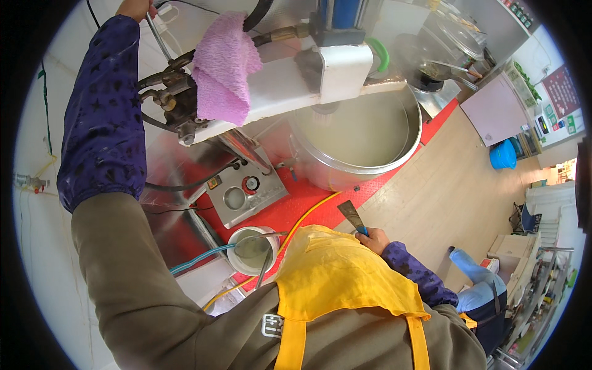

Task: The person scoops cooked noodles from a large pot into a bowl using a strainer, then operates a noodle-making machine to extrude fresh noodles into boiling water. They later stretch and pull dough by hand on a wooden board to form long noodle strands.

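My left hand [134, 9], cut off by the upper picture edge, is closed around the end of a metal lever [158, 37]. That lever rises from a dark hydraulic valve [178, 99] on a white steel machine arm [277, 85]. A pink towel [226, 69] is draped over the arm beside the valve. In my right hand [373, 240], at the right side of my yellow apron [342, 273], is a scraper [353, 216] with a blue handle and a worn flat blade. Under the arm stands a large metal pot [370, 169] holding cloudy liquid.
A white bucket [235, 263] with ladles and cloudy liquid stands on the red mat [319, 203]. A yellow hose [305, 216] crosses the mat. Left of the pot is a metal control box [247, 194]. A wok [430, 74] sits further back. Another person [481, 291] is at the lower right.
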`<state>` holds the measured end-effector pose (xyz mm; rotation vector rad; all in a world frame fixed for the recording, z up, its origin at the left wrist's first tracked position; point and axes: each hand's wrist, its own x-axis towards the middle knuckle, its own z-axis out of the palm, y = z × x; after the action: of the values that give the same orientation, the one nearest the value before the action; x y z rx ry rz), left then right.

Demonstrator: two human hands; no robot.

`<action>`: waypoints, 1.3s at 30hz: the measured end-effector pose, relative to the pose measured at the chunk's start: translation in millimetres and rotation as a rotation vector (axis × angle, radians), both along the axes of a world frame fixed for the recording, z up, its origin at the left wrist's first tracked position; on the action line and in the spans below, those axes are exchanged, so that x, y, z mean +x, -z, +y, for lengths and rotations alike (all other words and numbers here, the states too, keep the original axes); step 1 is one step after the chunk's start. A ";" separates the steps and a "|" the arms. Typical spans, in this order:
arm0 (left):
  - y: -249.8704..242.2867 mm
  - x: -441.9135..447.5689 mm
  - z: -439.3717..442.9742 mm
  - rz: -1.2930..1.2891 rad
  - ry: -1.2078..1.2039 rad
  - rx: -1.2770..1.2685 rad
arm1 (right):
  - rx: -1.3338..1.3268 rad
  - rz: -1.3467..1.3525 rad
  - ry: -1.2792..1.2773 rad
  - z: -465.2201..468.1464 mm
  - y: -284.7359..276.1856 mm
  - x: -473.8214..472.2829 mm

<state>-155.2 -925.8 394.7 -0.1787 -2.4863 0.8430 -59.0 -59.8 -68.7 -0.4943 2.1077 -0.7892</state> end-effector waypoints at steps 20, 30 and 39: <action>6.0 -7.4 -33.4 0.139 0.014 0.214 | 0.018 -0.015 0.018 1.9 10.4 0.0; 6.9 -7.0 -26.7 0.064 -0.202 0.879 | 0.028 -0.012 0.024 -1.0 3.9 0.5; 6.1 -12.7 -50.7 0.027 -0.203 0.884 | -0.009 -0.012 0.036 -2.2 5.6 3.5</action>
<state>-167.9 -976.5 388.5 0.3904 -2.6252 -0.2369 -55.5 -61.9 -74.3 -0.4569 2.1079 -0.8206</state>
